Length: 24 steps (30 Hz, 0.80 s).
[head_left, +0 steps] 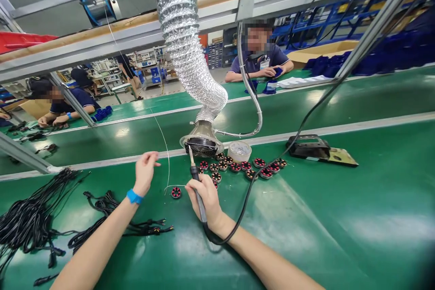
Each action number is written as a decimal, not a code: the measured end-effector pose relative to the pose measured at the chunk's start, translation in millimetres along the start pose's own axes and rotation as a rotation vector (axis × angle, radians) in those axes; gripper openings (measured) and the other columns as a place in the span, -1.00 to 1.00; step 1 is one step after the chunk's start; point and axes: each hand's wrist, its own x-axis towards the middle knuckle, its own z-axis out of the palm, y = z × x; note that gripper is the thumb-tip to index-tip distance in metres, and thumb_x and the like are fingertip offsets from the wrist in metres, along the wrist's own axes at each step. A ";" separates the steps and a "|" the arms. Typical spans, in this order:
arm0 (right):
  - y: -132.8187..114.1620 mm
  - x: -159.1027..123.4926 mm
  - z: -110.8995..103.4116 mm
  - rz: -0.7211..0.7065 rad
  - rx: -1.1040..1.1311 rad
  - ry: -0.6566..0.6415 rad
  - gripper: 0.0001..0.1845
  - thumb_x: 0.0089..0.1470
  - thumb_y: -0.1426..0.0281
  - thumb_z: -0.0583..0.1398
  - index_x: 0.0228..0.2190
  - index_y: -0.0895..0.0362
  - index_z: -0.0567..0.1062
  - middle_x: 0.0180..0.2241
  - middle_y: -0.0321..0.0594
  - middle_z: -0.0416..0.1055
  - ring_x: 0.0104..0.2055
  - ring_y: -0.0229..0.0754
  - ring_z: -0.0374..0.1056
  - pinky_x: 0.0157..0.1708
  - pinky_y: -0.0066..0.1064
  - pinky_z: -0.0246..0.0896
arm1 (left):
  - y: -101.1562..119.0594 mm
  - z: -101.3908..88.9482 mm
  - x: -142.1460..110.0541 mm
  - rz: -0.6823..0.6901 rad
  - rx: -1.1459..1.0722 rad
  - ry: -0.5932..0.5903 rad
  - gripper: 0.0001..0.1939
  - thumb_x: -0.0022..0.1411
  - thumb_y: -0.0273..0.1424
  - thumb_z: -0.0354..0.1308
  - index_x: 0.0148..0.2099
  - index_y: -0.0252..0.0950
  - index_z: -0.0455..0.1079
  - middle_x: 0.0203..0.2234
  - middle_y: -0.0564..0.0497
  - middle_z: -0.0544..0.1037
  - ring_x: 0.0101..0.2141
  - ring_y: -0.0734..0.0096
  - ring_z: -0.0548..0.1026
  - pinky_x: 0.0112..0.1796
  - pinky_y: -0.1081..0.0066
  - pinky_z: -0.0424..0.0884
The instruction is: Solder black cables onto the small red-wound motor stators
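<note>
Bare forearms [268, 253] enter from five and seven o'clock, the right hand [210, 199] wrapped round a soldering iron [200, 201].

Stiff and probably light, the iron points toward eleven o'clock; hold its dark grip, clear of the possibly hot tip, and expect some drag from the cable [244, 208]. Ten o'clock from it, the left hand [146, 172] curls its fingers narrowly, though I cannot tell whether they pinch anything. At nine, a ring part [176, 192] looks hard, best taken by its rim.

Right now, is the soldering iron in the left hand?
No, the right hand holds the soldering iron, while the left hand is apart from it.
</note>
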 end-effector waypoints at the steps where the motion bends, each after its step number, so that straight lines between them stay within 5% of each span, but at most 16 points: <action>1: 0.4 -0.9 1.2 0.015 0.001 -0.014 -0.90 0.23 0.51 0.12 -0.30 0.09 0.41 -0.40 -0.23 0.28 -0.35 -0.19 0.25 -0.35 -0.38 0.24 | 6.1 -10.0 -9.4 0.105 0.025 0.110 -0.73 0.31 -0.24 0.06 -0.17 -0.34 0.44 -0.23 -0.09 0.51 -0.32 0.39 0.49 -0.25 0.31 0.50; 3: 1.1 -2.7 3.6 0.049 0.011 -0.050 -0.89 0.24 0.49 0.11 -0.31 0.09 0.42 -0.41 -0.22 0.29 -0.36 -0.18 0.24 -0.35 -0.37 0.23 | 20.6 -22.5 -33.0 0.350 0.131 0.097 -0.79 0.34 -0.30 0.06 -0.20 -0.30 0.45 -0.22 -0.07 0.50 -0.22 0.34 0.49 -0.14 0.29 0.46; 7: 1.6 -7.0 8.0 0.068 0.037 -0.110 -0.88 0.27 0.47 0.10 -0.31 0.09 0.42 -0.41 -0.21 0.31 -0.36 -0.17 0.25 -0.36 -0.37 0.23 | 42.6 -20.2 -76.8 0.559 0.302 -0.343 -0.85 0.34 -0.41 0.08 -0.09 -0.27 0.44 -0.19 -0.09 0.52 -0.16 0.34 0.49 -0.11 0.35 0.43; 12: 0.8 -17.5 11.4 0.030 0.079 -0.206 -0.88 0.28 0.47 0.09 -0.29 0.09 0.41 -0.41 -0.23 0.31 -0.37 -0.18 0.25 -0.37 -0.38 0.23 | 39.1 -10.8 -92.0 0.458 0.470 -0.459 -0.77 0.41 -0.38 -0.01 -0.26 -0.28 0.43 -0.39 -0.01 0.55 -0.37 0.45 0.49 -0.31 0.47 0.37; 16: 2.6 -22.2 14.2 -0.147 0.020 -0.294 -0.91 0.26 0.49 0.12 -0.24 0.12 0.44 -0.40 -0.19 0.32 -0.36 -0.15 0.24 -0.37 -0.35 0.20 | 28.8 -22.6 -96.1 0.502 0.782 -0.596 -0.72 0.44 -0.35 -0.09 -0.25 -0.29 0.40 -0.42 0.00 0.55 -0.42 0.43 0.49 -0.44 0.47 0.25; 20: 5.4 -21.8 15.0 -0.215 0.010 -0.331 -0.91 0.24 0.51 0.14 -0.23 0.13 0.44 -0.39 -0.17 0.33 -0.35 -0.14 0.24 -0.36 -0.34 0.19 | 25.7 -54.1 -96.5 0.410 0.939 -0.622 -0.72 0.45 -0.33 -0.13 -0.19 -0.27 0.39 -0.46 0.03 0.53 -0.46 0.40 0.48 -0.47 0.46 0.20; 24: 11.8 -23.0 16.9 -0.117 -0.017 -0.259 -0.93 0.22 0.49 0.17 -0.23 0.13 0.43 -0.40 -0.21 0.30 -0.42 -0.19 0.21 -0.40 -0.36 0.17 | 22.5 -111.2 -80.5 0.268 0.925 -0.546 -0.74 0.45 -0.37 -0.12 -0.15 -0.28 0.39 -0.35 -0.02 0.52 -0.34 0.37 0.49 -0.31 0.44 0.31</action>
